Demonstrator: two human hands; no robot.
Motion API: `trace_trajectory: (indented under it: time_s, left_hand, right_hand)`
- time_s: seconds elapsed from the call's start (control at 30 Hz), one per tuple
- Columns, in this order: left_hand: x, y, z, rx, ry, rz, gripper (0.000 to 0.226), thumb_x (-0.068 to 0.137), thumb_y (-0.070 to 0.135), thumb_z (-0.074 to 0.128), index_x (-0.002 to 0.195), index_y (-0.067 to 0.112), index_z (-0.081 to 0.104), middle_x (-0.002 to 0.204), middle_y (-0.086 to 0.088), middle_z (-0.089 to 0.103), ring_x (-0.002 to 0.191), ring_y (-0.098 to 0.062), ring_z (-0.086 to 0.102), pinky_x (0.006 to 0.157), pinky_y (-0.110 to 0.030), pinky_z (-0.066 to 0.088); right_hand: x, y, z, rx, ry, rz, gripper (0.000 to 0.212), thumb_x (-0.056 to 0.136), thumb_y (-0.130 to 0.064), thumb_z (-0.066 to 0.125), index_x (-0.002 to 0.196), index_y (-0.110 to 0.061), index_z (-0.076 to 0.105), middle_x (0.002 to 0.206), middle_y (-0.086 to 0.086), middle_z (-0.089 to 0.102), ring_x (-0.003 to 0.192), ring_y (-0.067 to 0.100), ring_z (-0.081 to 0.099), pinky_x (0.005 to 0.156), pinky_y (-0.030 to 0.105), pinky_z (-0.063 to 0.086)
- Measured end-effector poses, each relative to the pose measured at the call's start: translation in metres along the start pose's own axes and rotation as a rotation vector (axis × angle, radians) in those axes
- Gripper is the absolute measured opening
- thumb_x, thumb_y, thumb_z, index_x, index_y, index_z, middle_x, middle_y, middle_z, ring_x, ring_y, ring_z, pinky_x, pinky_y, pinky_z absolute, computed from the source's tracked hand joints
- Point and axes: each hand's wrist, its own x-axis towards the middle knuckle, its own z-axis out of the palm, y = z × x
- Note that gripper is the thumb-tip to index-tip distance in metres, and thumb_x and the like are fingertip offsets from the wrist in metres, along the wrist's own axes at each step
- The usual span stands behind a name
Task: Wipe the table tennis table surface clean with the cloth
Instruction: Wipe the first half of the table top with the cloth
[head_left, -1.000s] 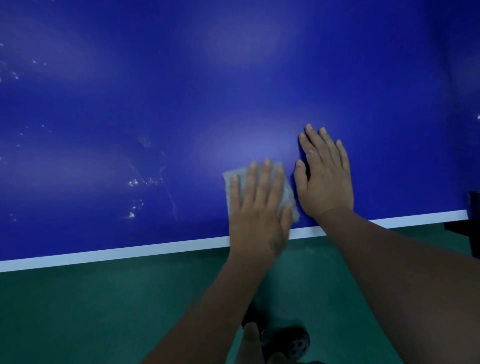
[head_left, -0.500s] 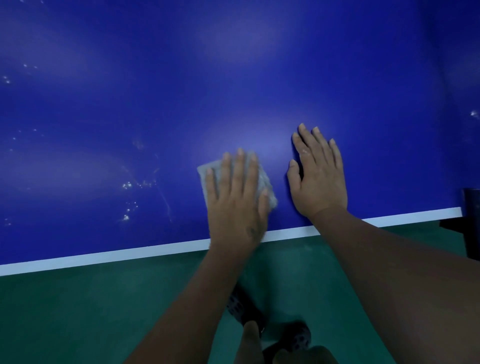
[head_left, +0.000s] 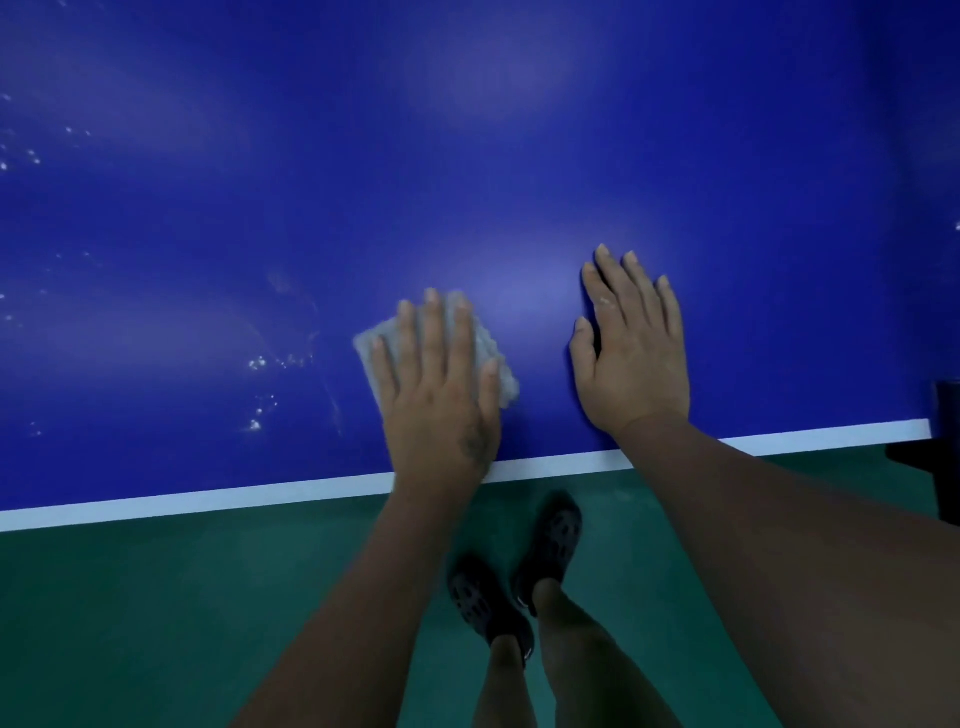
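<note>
While flat on the blue desk (head_left: 467, 156), left hand (head_left: 441, 395) with fingers straight, pressing the grey cloth (head_left: 488, 358) down just inside the desk's white edge line (head_left: 208, 499). Right hand (head_left: 634, 358) open and empty, palm down beside the cloth. Pale specks (head_left: 257, 395) on the desk left of the cloth.

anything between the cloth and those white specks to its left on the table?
Nothing visible. The cloth lies flat under the left hand, and only bare blue table separates it from the specks to its left. The right hand rests flat on the other side, out of that path.
</note>
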Motion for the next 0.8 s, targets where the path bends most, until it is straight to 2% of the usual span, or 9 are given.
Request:
trace_trajectory:
  time_s: [0.13, 0.23, 0.33, 0.43, 0.53, 0.67, 0.8]
  left_hand:
    - [-0.058, 0.026, 0.002, 0.010, -0.095, 0.201, 0.067, 0.113, 0.047, 0.024, 0.171, 0.020, 0.005, 0.179, -0.006, -0.001, 0.165, -0.028, -0.006, 0.130, -0.060, 0.010]
    - [-0.075, 0.010, -0.002, 0.000, -0.119, 0.229, 0.066, 0.113, 0.048, 0.033, 0.171, 0.022, 0.012, 0.179, -0.003, 0.005, 0.165, -0.026, -0.001, 0.129, -0.060, 0.014]
    - [-0.041, -0.010, -0.006, 0.031, -0.069, 0.173, 0.066, 0.113, 0.048, 0.030, 0.171, 0.022, 0.010, 0.179, -0.003, 0.005, 0.165, -0.026, -0.002, 0.130, -0.059, 0.012]
    - [0.009, -0.017, -0.008, 0.020, -0.015, 0.024, 0.066, 0.113, 0.046, 0.023, 0.171, 0.019, 0.007, 0.179, -0.005, 0.003, 0.165, -0.025, -0.005, 0.131, -0.059, 0.007]
    - [0.004, 0.001, -0.006, 0.007, -0.014, -0.015, 0.067, 0.113, 0.044, 0.022, 0.171, 0.014, 0.007, 0.179, -0.008, 0.002, 0.165, -0.028, -0.005, 0.131, -0.059, 0.004]
    - [-0.048, 0.013, -0.004, 0.028, -0.052, 0.121, 0.065, 0.114, 0.042, 0.024, 0.171, 0.015, 0.007, 0.179, -0.007, 0.003, 0.165, -0.027, -0.004, 0.131, -0.058, 0.010]
    - [-0.030, -0.013, -0.005, 0.014, -0.026, 0.276, 0.065, 0.114, 0.045, 0.035, 0.170, 0.015, 0.018, 0.178, -0.007, 0.013, 0.165, -0.028, 0.005, 0.130, -0.057, 0.016]
  right_hand:
    - [0.001, 0.000, -0.003, -0.009, -0.016, 0.007, 0.057, 0.110, -0.032, 0.034, 0.164, -0.014, 0.038, 0.176, -0.001, 0.024, 0.164, 0.020, 0.016, 0.134, 0.048, 0.010]
    - [0.001, -0.001, -0.005, -0.002, -0.029, 0.003, 0.058, 0.110, -0.032, 0.035, 0.165, -0.013, 0.036, 0.176, 0.000, 0.024, 0.164, 0.022, 0.016, 0.134, 0.049, 0.009]
    - [0.001, -0.001, -0.006, 0.001, -0.051, 0.000, 0.059, 0.111, -0.033, 0.032, 0.166, -0.013, 0.034, 0.177, -0.001, 0.021, 0.165, 0.022, 0.014, 0.134, 0.049, 0.008]
    - [0.001, 0.000, -0.006, 0.002, -0.058, 0.002, 0.059, 0.111, -0.033, 0.030, 0.166, -0.013, 0.033, 0.177, 0.000, 0.020, 0.165, 0.022, 0.013, 0.134, 0.050, 0.007]
    - [0.001, -0.002, -0.007, 0.002, -0.080, 0.004, 0.060, 0.111, -0.034, 0.028, 0.166, -0.012, 0.032, 0.178, 0.000, 0.020, 0.165, 0.022, 0.013, 0.134, 0.050, 0.008]
    - [-0.005, -0.009, -0.011, -0.012, -0.077, 0.003, 0.059, 0.114, -0.035, 0.022, 0.166, -0.009, 0.032, 0.178, 0.002, 0.020, 0.165, 0.024, 0.013, 0.134, 0.052, 0.008]
    - [-0.013, -0.048, -0.004, 0.040, -0.025, 0.004, 0.058, 0.115, -0.035, 0.023, 0.163, -0.007, 0.038, 0.176, 0.004, 0.026, 0.164, 0.026, 0.018, 0.133, 0.055, 0.012]
